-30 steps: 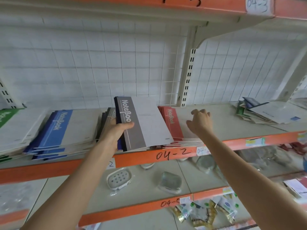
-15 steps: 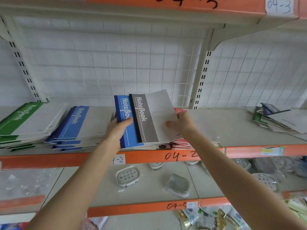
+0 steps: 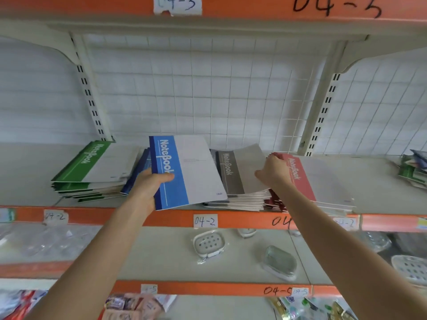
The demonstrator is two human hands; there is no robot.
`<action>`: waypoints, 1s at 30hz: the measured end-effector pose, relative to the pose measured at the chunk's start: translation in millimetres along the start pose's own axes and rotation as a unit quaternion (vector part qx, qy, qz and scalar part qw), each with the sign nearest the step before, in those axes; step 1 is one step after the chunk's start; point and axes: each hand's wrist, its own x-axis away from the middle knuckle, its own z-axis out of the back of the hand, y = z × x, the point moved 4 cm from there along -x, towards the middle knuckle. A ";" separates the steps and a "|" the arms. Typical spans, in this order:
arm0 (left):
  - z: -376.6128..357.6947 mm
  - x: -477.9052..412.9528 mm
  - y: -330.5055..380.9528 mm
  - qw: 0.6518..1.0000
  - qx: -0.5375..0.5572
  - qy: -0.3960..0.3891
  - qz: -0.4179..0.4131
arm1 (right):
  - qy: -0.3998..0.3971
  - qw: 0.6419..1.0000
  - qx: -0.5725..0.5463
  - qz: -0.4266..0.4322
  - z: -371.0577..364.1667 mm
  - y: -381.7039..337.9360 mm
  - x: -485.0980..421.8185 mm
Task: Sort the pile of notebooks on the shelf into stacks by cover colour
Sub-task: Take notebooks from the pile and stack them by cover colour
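My left hand (image 3: 147, 188) grips a blue notebook (image 3: 191, 172) by its spine edge, held tilted above the shelf (image 3: 374, 181). My right hand (image 3: 273, 173) pinches the right edge of a grey notebook (image 3: 240, 172) that lies on top of a grey stack. A red stack (image 3: 318, 181) lies just right of it, partly behind my right wrist. Left of the held notebook, a blue stack (image 3: 136, 174) shows only its edge, and a green stack (image 3: 97, 167) lies further left.
A mixed pile of notebooks (image 3: 413, 169) sits at the shelf's far right. A white wire grid backs the shelf. On the lower shelf lie a soap dish (image 3: 209, 243) and a clear wrapped item (image 3: 280, 262). Packets fill the bottom shelf.
My right hand took the grey notebook off the blue one and set it to the right on the grey stack. My left hand keeps the blue notebook, now uncovered. The view shifted left.
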 end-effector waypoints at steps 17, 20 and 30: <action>27.0 -33.6 11.7 0.995 -0.070 -0.061 -0.035 | 0.001 0.993 0.118 0.009 -29.7 -46.0 36.7; 39.6 -48.3 20.5 0.991 -0.104 -0.037 -0.071 | 0.005 0.994 0.104 0.022 -33.0 -56.4 42.6; 57.7 -63.3 32.6 0.828 -0.525 -0.030 -0.197 | 0.006 0.994 0.102 0.042 -50.1 -74.9 58.5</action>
